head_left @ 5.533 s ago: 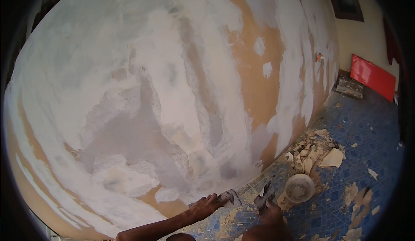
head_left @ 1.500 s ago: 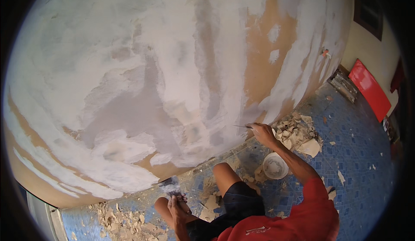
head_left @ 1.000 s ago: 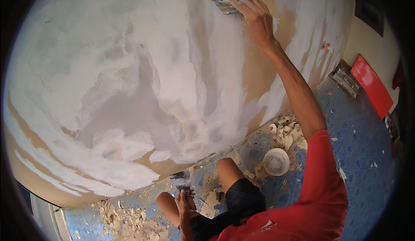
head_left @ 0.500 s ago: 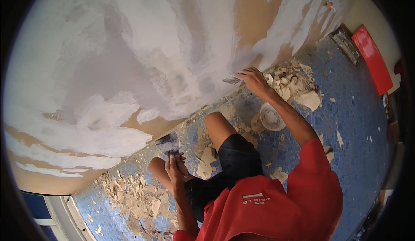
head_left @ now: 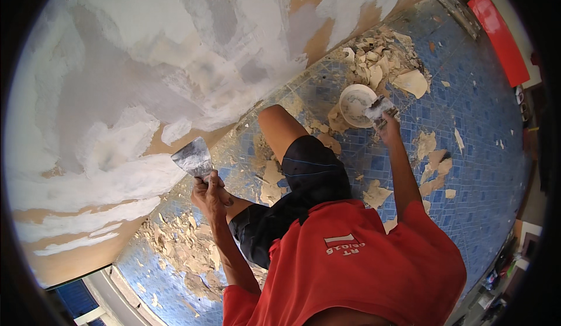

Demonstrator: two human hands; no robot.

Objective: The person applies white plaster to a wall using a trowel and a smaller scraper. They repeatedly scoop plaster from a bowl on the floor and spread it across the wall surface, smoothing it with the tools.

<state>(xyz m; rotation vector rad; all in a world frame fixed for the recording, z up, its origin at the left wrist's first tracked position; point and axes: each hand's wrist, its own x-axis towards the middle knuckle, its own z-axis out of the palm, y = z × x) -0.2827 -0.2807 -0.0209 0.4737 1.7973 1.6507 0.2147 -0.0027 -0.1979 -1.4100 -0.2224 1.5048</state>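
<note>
My left hand (head_left: pixel 209 196) grips a wide putty knife (head_left: pixel 193 156) by its handle, above my left knee and near the foot of the wall (head_left: pixel 193 71). Its metal blade points up at the wall, smeared with white and grey filler. On the other side, my right hand (head_left: pixel 388 130) is closed on a second putty knife (head_left: pixel 381 109), also coated with filler. That blade overlaps the right rim of a white bucket (head_left: pixel 343 108); whether they touch, I cannot tell. Pale residue lines the bucket. The wall carries white and grey filler patches over tan areas.
Broken flakes (head_left: pixel 374 63) heap beyond the bucket along the wall, and more flakes (head_left: pixel 181 241) spread at the lower left. Blue tiled floor (head_left: pixel 473 180) runs to the right. A red panel (head_left: pixel 498 36) leans at the far right, beside a dark slatted piece (head_left: pixel 459 11).
My right hand has left the wall with its putty knife and come down right to the bucket. My left hand has risen leftward with its knife, toward the wall. The view has shifted.
</note>
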